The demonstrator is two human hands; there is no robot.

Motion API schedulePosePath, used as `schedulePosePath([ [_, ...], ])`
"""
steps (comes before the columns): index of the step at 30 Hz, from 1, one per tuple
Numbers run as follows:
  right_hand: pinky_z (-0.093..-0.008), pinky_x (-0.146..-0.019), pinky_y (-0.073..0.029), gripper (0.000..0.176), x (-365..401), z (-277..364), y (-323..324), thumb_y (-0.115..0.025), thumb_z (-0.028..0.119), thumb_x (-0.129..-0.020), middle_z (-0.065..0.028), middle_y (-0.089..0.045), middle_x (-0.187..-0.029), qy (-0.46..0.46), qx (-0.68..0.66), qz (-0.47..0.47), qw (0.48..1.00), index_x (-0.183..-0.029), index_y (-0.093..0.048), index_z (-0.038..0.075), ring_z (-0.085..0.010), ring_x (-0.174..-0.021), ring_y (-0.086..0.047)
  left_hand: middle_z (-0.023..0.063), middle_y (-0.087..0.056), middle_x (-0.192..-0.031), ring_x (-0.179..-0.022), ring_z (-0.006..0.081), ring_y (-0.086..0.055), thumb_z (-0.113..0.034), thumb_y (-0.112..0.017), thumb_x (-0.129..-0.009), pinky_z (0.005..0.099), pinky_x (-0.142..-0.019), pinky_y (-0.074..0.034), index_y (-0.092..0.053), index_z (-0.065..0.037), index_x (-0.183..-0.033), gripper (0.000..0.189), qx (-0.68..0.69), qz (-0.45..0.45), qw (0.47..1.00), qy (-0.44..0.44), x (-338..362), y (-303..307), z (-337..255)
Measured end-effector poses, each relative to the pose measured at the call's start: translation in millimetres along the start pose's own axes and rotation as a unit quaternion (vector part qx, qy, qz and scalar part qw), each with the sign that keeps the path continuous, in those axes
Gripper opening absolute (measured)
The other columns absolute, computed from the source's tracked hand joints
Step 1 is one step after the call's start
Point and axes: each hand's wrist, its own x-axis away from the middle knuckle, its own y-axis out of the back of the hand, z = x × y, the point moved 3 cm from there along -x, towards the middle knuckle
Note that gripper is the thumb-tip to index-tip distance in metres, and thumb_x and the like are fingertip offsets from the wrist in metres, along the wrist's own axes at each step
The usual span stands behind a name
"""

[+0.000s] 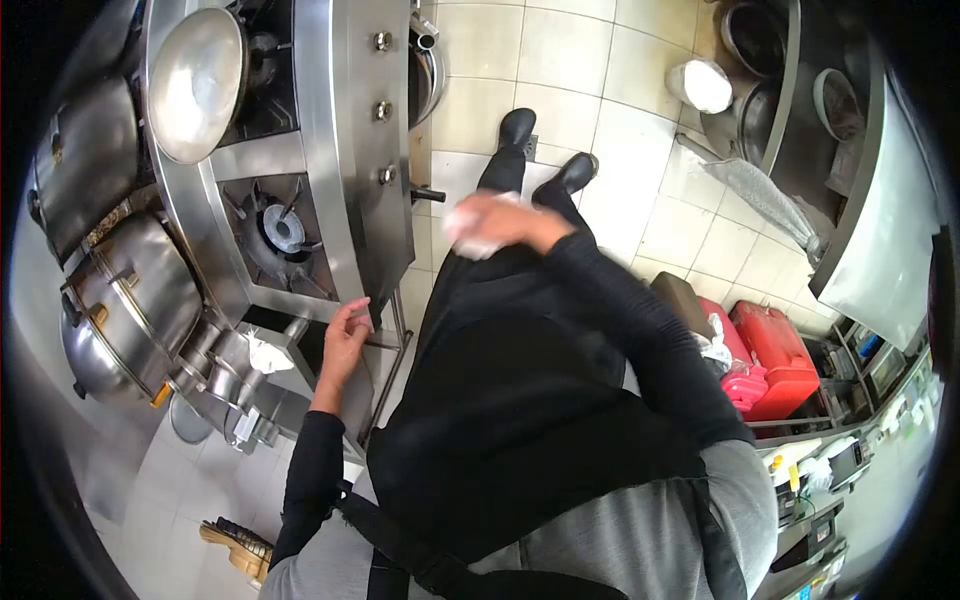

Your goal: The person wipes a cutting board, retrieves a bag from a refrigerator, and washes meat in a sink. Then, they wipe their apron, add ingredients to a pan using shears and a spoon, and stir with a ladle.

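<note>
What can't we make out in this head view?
All head view:
- Right hand: finger positions and grip, motion blur.
- White item at that hand: material and full outline, blurred and partly covered by the hand.
- Burner area under the round metal pan: hidden by the pan.
- Stove knob markings: too small.
- Lower-right shelf items: small, cut off by the dark lens edge.

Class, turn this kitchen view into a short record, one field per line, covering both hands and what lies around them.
Left hand: fingers loosely bent, near the stove
Right hand: gripping a white cloth, blurred
On stove: round metal bowl or lid
Person's right: red box
Underfoot: pale tiles
</note>
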Motion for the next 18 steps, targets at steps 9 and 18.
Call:
schedulePosePath([
  [9,-0.0473,-0.081,-0.053,0.041,156,-141,119,-0.048,0.046,-0.097,-0.0186,-0.071,-0.093,-0.246,0.227,-0.049,0.941,-0.108,-0.073,0.016,-0.0371,-0.088,-0.068,0.0047,-0.063,-0.114,-0.107,0.0144,-0.059,-0.001,-0.058,-0.096,0.0279,-0.097,-0.046,-0.057,-0.001,-0.129,0.033,0.005,-0.044,0.993,-0.111,-21,31,-33],
  [18,-0.0366,-0.096,-0.05,0.053,301,76,37,-0.068,0.035,-0.09,-0.0161,-0.068,-0.118,-0.093,-0.094,-0.278,0.951,-0.132,-0.058,0.004,-0.0277,-0.107,-0.065,0.0052,-0.065,-0.104,-0.094,0.0125,-0.06,-0.004,-0.056,-0.095,0.0265,-0.089,-0.047,-0.056,-0.001,-0.129,0.034,-0.025,0.017,0.984,-0.176,-77,49,-57],
])
